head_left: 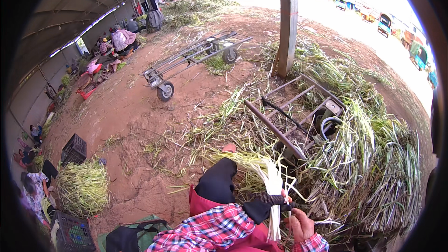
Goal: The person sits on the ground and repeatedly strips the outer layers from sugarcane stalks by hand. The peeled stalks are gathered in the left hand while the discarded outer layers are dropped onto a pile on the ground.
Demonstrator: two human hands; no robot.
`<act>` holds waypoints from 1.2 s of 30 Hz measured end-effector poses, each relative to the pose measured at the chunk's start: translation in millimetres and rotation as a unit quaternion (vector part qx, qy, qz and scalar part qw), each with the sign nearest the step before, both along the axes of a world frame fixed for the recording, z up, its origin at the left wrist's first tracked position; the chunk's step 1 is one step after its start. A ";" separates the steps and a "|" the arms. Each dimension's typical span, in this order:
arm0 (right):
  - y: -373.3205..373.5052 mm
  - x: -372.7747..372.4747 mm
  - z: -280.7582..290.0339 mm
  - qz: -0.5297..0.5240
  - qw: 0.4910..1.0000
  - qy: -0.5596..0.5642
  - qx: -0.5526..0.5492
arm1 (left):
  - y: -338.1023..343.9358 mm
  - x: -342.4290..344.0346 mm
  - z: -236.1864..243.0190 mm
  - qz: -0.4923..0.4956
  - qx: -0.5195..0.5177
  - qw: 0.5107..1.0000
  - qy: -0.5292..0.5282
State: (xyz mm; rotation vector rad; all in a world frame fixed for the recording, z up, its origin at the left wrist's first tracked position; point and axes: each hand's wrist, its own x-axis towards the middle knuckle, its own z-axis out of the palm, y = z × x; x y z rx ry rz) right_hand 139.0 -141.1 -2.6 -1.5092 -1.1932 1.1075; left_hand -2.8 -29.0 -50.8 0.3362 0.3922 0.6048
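Observation:
Low in the view, right of centre, a bundle of long white stalks with pale green leaves (pixel 270 175) stands upright over my lap. My left hand (pixel 272 200), in a dark covering below a plaid sleeve, is closed around its middle. Beside it my bare right hand (pixel 301 225) has its fingers pinched at the bundle's right side; a thin pale strand shows by them, but I cannot tell exactly what they grip. A large heap of green-leaved stalks (pixel 373 182) lies to the right.
A metal cart (pixel 284 112) lies among loose leaves ahead, near a post (pixel 285 23). Another wheeled cart frame (pixel 196 58) stands farther off. At left are a round stack of stalks (pixel 83 187), a black crate (pixel 74 149) and seated people. Small vehicles (pixel 384 24) stand at far right.

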 end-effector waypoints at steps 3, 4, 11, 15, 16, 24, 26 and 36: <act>-2.6 -6.2 -15.9 0.040 0.983 0.141 -0.107 | 1.1 5.7 -7.2 0.011 -0.013 1.000 -0.003; -5.8 -0.9 -20.1 0.059 0.967 0.215 -0.126 | 4.7 5.0 -4.2 0.035 -0.009 0.999 -0.007; -15.1 35.5 -39.6 0.050 0.988 0.104 -0.103 | 37.2 -0.5 41.6 0.176 0.050 0.975 0.123; -17.4 35.3 -48.5 0.052 0.988 0.118 -0.080 | 46.1 -9.8 52.1 0.263 0.068 0.945 0.182; -17.8 37.1 -49.0 0.048 0.992 0.099 -0.067 | 48.0 -11.9 52.3 0.290 0.058 0.939 0.177; -8.0 48.3 -45.8 -0.189 0.958 0.212 0.025 | 29.0 11.7 26.8 0.192 0.123 0.961 0.159; -3.8 36.1 -51.2 -0.061 0.988 -0.107 0.092 | 7.2 24.4 13.7 0.036 0.076 0.980 0.179; -7.5 7.9 -28.0 0.025 0.997 -0.073 0.027 | 10.7 8.4 24.3 0.085 0.025 0.984 0.157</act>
